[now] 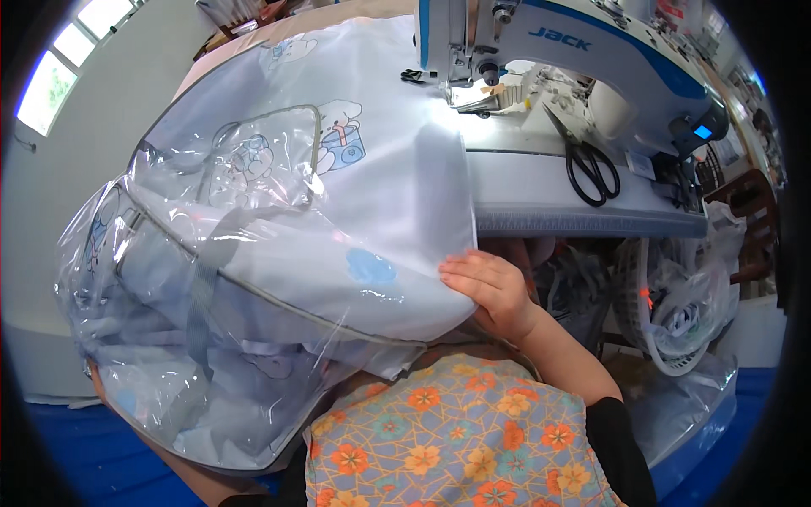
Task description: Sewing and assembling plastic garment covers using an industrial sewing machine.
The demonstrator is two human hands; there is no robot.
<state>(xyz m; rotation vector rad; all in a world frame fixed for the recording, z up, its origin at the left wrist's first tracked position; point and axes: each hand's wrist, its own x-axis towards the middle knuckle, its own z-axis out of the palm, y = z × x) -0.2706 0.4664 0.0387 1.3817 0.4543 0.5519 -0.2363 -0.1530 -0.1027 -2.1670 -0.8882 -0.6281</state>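
A large pale printed fabric piece with clear plastic film and grey-bound edges spreads over the table and hangs toward my lap. My right hand grips its right edge by the table front, fingers flat on top and the thumb out of sight beneath. My left forearm reaches under the bulky plastic at the lower left. Of my left hand only a sliver shows at the film's outer edge; its fingers are hidden. A clear panel with grey binding lies on the fabric.
A white and blue sewing machine stands at the back right, its lamp lit. Black-handled scissors rest on its bed. Below hangs a white plastic basket with clear film scraps. A wooden chair stands at the far right.
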